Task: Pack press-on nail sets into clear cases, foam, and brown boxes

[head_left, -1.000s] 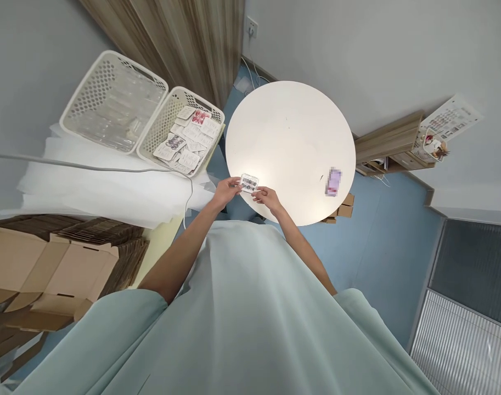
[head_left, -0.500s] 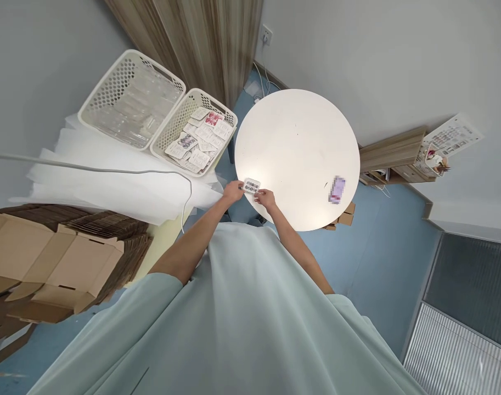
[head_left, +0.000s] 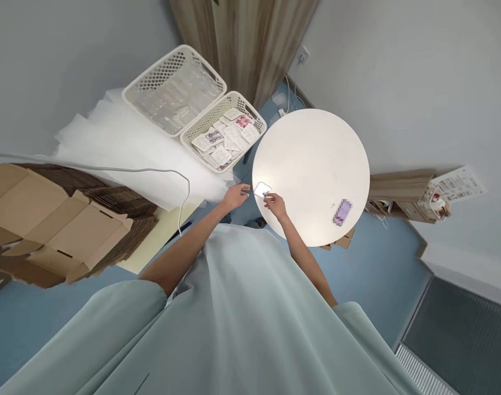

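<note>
A small flat case [head_left: 262,189] with a clear rim and rounded corners is at the left edge of the round white table [head_left: 311,159]. My right hand [head_left: 276,206] has its fingers pinched at the case's near right corner. A small dark spot shows by those fingertips; what it is I cannot make out. Just left of the case, apart from it, my left hand [head_left: 236,196] has its fingers stretched out, with nothing visible in them.
Left of the table stand a basket of printed cards [head_left: 229,162] and a basket of clear plastic cases [head_left: 174,90]. White sheets [head_left: 122,142] lie below them. Flattened cardboard boxes [head_left: 61,219] are stacked at left. A blurred purple object [head_left: 342,212] lies on the table.
Both hands held the small case with rows of dark ovals showing; now my left hand has let go. The ovals no longer show. The view has shifted, moving table and baskets rightward.
</note>
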A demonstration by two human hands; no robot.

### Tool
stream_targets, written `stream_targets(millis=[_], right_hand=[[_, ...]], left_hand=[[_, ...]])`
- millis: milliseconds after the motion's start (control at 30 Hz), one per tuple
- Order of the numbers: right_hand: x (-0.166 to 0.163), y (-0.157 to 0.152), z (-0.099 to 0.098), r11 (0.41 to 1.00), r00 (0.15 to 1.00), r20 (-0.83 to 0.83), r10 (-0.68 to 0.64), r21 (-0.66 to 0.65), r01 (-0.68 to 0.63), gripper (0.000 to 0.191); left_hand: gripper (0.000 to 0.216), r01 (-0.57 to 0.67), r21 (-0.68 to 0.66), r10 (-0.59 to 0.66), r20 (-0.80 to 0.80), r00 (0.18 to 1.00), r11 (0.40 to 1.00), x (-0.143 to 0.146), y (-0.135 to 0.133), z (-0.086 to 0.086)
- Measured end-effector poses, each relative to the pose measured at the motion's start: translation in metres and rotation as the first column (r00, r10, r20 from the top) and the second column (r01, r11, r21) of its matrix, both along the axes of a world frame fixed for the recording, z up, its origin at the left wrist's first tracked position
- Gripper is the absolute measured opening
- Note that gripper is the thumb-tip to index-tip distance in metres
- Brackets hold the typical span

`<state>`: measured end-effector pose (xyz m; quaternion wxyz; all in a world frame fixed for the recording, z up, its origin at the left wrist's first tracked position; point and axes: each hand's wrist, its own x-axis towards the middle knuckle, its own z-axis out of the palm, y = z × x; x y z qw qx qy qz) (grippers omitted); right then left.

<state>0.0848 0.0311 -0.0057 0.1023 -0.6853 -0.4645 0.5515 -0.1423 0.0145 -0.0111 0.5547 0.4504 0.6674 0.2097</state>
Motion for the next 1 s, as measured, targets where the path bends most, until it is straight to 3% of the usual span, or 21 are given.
stream_targets(millis=[200,300,400,567,733,867,1000], right_hand=[[-0.038,0.010,0.017,0.954,0.958,-0.019,0.286,0.099,-0.283,0.024],[-0.068,0.017,0.019,0.908,0.914,-0.028,0.405,0.129,-0.399,0.025],[-0.100,0.025,0.017,0.851,0.861,-0.012,0.508,0.160,-0.500,0.025],[-0.147,0.032,0.018,0.787,0.799,-0.027,0.601,0.194,-0.585,0.024],[-0.168,0.030,0.026,0.773,0.788,-0.022,0.615,0.211,-0.598,0.024],[-0.169,0.024,0.030,0.800,0.810,-0.029,0.585,0.186,-0.571,0.023],[-0.165,0.019,0.033,0.812,0.819,-0.038,0.573,0.156,-0.562,0.020]], left_hand=[[0.036,-0.280,0.092,0.287,-0.066,0.956,0.955,-0.045,-0.038,0.013],[0.039,-0.407,0.178,0.437,-0.184,0.881,0.896,-0.075,-0.054,0.011],[0.045,-0.453,0.234,0.506,-0.281,0.815,0.860,-0.105,-0.061,0.002],[0.057,-0.373,0.222,0.434,-0.408,0.803,0.901,-0.143,-0.047,-0.012],[0.068,-0.280,0.102,0.292,-0.513,0.807,0.955,-0.152,-0.034,-0.014],[0.054,-0.246,0.090,0.255,-0.547,0.798,0.965,-0.151,-0.035,-0.013],[0.038,-0.269,0.131,0.296,-0.539,0.788,0.954,-0.151,-0.040,-0.008]])
